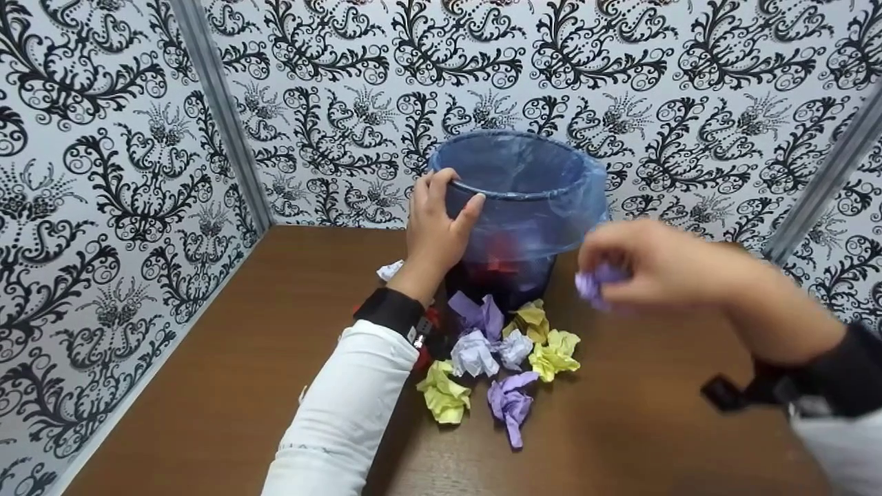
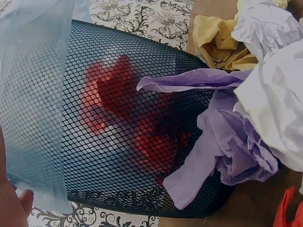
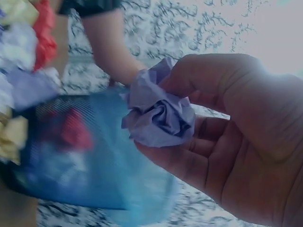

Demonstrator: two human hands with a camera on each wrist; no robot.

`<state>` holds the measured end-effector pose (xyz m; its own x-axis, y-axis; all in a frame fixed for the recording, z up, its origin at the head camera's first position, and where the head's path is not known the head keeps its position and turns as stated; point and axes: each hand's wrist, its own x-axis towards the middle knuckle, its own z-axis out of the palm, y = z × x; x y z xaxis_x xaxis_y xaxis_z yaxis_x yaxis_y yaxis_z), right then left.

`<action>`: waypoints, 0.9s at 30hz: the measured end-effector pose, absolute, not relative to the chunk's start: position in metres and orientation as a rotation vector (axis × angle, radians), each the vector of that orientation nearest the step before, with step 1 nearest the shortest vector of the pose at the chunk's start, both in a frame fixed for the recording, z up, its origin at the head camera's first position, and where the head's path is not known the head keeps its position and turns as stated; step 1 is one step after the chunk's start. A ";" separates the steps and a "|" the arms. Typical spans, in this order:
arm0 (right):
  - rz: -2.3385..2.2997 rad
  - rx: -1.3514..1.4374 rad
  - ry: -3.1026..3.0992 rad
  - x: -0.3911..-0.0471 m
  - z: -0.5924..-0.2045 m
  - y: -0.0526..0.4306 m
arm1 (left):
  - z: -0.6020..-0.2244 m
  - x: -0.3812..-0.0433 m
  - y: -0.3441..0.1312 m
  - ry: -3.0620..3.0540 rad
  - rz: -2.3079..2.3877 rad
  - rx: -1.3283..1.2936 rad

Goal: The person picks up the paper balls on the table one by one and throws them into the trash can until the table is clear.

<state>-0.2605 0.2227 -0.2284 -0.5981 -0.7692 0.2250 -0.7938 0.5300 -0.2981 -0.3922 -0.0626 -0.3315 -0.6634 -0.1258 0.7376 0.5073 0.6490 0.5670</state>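
A dark mesh wastebasket (image 1: 510,282) lined with a blue plastic bag (image 1: 586,207) stands at the back of the table. My left hand (image 1: 437,224) grips its rim on the near left side, thumb outside. To the right of the basket, my right hand (image 1: 661,269) pinches a crumpled purple paper ball (image 1: 594,284) between thumb and fingers; the right wrist view shows this purple paper ball (image 3: 158,111) in front of the bag. Through the mesh, red crumpled paper (image 2: 113,90) shows inside the basket, with paler pieces near it.
In front of the basket lie crumpled papers: yellow (image 1: 444,394), purple (image 1: 511,405), white (image 1: 474,354) and mustard (image 1: 530,320). Red paper (image 1: 424,357) is partly hidden by my left wrist. A white piece (image 1: 390,269) lies left of the basket. Patterned wall panels (image 1: 331,138) enclose the brown table (image 1: 275,331).
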 end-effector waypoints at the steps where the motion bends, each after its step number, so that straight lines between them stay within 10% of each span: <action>1: 0.562 1.332 -2.705 -0.262 -0.218 0.221 | -0.332 -0.392 -0.062 -2.079 -1.021 -0.295; 12: 0.534 0.931 -2.701 -0.302 -0.145 0.200 | -0.331 -0.392 -0.063 -2.097 -1.029 -0.289; 27: 0.676 0.748 -2.659 -0.352 -0.145 0.188 | -0.331 -0.393 -0.063 -2.080 -1.010 -0.296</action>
<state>-0.3523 0.1883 -0.1446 -0.8207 -0.4114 0.3965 -0.5508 0.7541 -0.3577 -0.3927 -0.0629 -0.3309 -0.6616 -0.1225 0.7398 0.5057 0.6556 0.5608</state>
